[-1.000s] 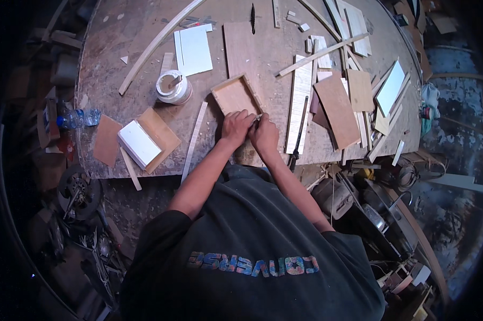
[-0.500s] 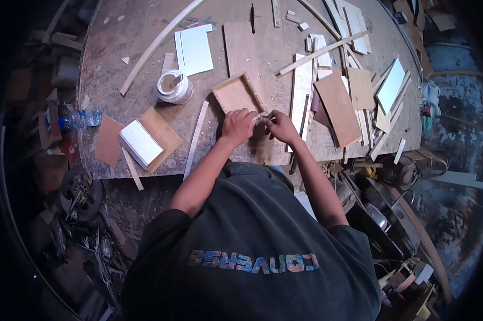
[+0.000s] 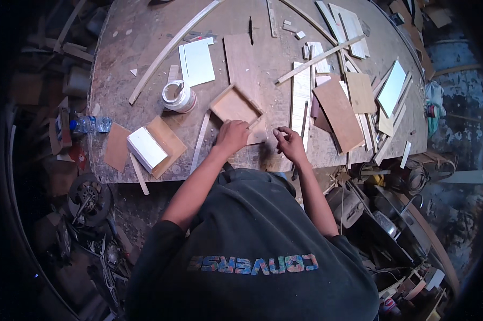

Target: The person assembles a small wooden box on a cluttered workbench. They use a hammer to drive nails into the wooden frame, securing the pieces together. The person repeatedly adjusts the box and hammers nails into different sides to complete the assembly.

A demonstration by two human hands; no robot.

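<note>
A shallow open wooden box [image 3: 236, 105] sits askew near the bench's front edge, on top of a long brown board [image 3: 240, 56]. My left hand [image 3: 232, 137] is closed over its near-left wall, the fingers curled onto the rim. To the right of the box and apart from it is my right hand [image 3: 289, 145], with thumb and fingers drawn together in a pinch. Whatever lies between those fingertips, if anything, is too small to make out. A thin pale strip [image 3: 201, 140] lies left of my left hand.
An open white jar [image 3: 179, 97] with a tool in it stands beyond the box to the left. Wood strips and panels [image 3: 337, 112] pile up on the right. White and brown pieces [image 3: 147, 147] and a water bottle [image 3: 91, 124] lie along the left side.
My right hand has come away from the box corner, moving right and toward me. My left hand still holds the box. The whole view has shifted a little.
</note>
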